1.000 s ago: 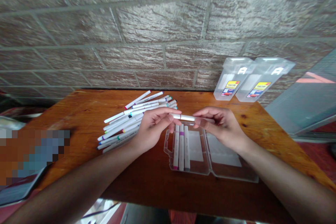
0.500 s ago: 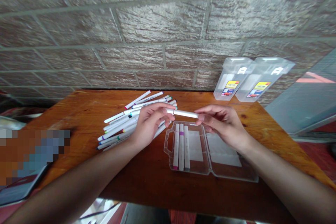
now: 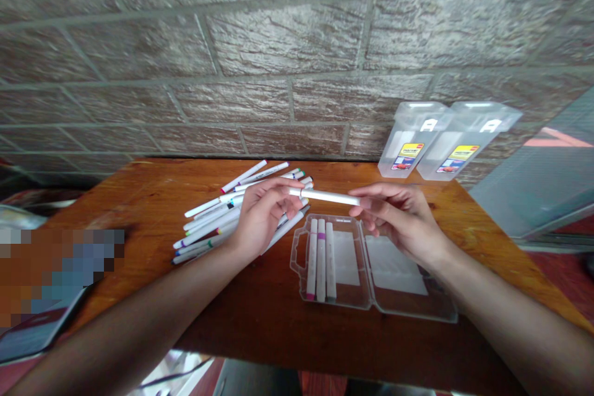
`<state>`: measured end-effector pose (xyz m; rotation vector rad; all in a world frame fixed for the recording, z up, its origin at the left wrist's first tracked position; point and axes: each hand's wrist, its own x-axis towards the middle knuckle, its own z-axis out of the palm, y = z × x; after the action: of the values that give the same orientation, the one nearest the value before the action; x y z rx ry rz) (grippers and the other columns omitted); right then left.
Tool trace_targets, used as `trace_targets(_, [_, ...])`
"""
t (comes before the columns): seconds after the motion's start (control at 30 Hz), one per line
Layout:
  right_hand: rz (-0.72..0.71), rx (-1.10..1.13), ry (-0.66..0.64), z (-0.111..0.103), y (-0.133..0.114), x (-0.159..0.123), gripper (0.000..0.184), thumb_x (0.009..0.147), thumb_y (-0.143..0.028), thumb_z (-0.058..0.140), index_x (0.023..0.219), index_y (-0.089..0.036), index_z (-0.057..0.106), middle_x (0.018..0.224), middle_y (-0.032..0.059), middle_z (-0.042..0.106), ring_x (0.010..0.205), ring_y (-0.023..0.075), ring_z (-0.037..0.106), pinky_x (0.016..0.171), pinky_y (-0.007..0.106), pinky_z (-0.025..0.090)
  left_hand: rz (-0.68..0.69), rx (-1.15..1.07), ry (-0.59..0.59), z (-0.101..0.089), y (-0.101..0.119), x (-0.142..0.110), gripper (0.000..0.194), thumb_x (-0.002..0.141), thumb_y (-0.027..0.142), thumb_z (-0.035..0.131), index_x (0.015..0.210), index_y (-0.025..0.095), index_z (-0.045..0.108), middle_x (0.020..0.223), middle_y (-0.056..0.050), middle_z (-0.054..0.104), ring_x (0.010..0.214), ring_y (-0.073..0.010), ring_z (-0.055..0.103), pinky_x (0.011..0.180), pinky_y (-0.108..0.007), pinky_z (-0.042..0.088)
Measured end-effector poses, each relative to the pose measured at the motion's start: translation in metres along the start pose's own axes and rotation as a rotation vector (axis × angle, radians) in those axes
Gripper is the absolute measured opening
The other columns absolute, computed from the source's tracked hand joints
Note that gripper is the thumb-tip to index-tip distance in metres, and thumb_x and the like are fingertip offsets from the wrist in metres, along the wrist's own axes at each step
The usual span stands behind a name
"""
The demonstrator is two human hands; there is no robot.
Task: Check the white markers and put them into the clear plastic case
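A white marker (image 3: 330, 197) is held level above the table between both hands. My left hand (image 3: 265, 210) pinches its left end, near a dark ring on the barrel. The right end sits between the thumb and fingers of my right hand (image 3: 398, 213). Below lies an open clear plastic case (image 3: 366, 302), hinged in the middle. Inside its left half, three white markers (image 3: 321, 260) stand side by side, one with a purple band. Behind and beside my left hand spreads a loose pile of white markers (image 3: 208, 223) with coloured ends, partly hidden by that hand.
Two clear lidded plastic boxes (image 3: 403, 136) with yellow labels stand against the stone-patterned wall (image 3: 288, 43) at the back right. A dark-edged flat device (image 3: 37, 334), partly pixelated, is at the left edge. The wooden table (image 3: 260, 328) ends near the bottom.
My left hand has shifted a little left, and my right hand slightly right. More of the marker's barrel shows between them. The case and its three markers have stayed put.
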<state>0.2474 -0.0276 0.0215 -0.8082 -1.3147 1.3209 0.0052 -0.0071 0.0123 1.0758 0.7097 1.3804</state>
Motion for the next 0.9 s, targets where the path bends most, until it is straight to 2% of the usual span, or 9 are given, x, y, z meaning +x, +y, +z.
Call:
trace_targets(0.23, [0.032,0.036,-0.009,-0.0011,-0.0002,-0.0017,0.026,0.079,-0.039,0.088,0.099,-0.022,0.087,0.08,0.0067,0.082,0.05,0.0115,0.061,0.042,0.023,0.051,0.004,0.005,0.013,0.0015,0.0015,0.0003,0.017,0.074,0.024,0.074,0.083,0.014,0.083,0.06,-0.005,0.071,0.055,-0.0129,0.06,0.053,-0.024,0.042])
trace_targets(0.73, [0.048,0.135,-0.048,-0.0034,0.0007,-0.0025,0.025,0.079,-0.034,0.088,0.101,-0.024,0.088,0.082,0.0085,0.084,0.051,0.0129,0.065,0.045,0.023,0.056,0.001,0.008,0.024,0.0029,0.0033,-0.0006,0.017,0.072,0.024,0.075,0.082,0.014,0.083,0.06,-0.006,0.072,0.055,-0.0139,0.061,0.051,-0.024,0.041])
trace_targets(0.9, [0.049,0.168,-0.077,-0.0038,0.0005,-0.0027,0.025,0.083,-0.033,0.086,0.105,-0.023,0.088,0.085,0.0095,0.085,0.053,0.0124,0.067,0.047,0.022,0.058,-0.003,-0.009,0.016,0.0021,0.0034,0.0,0.018,0.072,0.024,0.075,0.083,0.013,0.084,0.06,-0.006,0.072,0.054,-0.0133,0.061,0.051,-0.023,0.041])
